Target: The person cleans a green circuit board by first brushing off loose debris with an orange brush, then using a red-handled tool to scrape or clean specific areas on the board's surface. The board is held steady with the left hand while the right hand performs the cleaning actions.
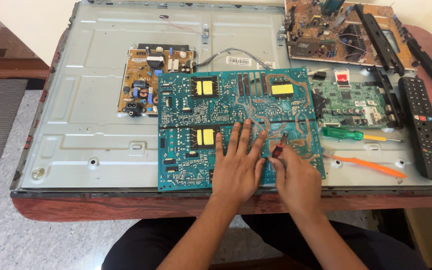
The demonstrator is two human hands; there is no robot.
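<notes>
my left hand (237, 167) lies flat, fingers spread, pinning a large teal circuit board (216, 107) on the grey metal tv back panel (91, 100). my right hand (296, 177) grips a small red-handled tool (279, 148) against it. the board looks thin, stiff, light and fragile; best held by its edges.

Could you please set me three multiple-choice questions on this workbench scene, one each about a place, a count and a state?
1. Where does the black remote control lie?
A. at the table's right edge
B. on the floor
C. on the blue board

2. How many yellow blocks show on the blue circuit board?
A. one
B. three
C. six

3. How is the left hand placed?
A. closed in a fist
B. lifted clear of the board
C. flat, fingers spread on the board

Answers: 1 A, it lies beside the green-handled screwdriver. 2 B, two at the top, one lower down. 3 C, while the right hand grips a small red-handled tool.
</notes>
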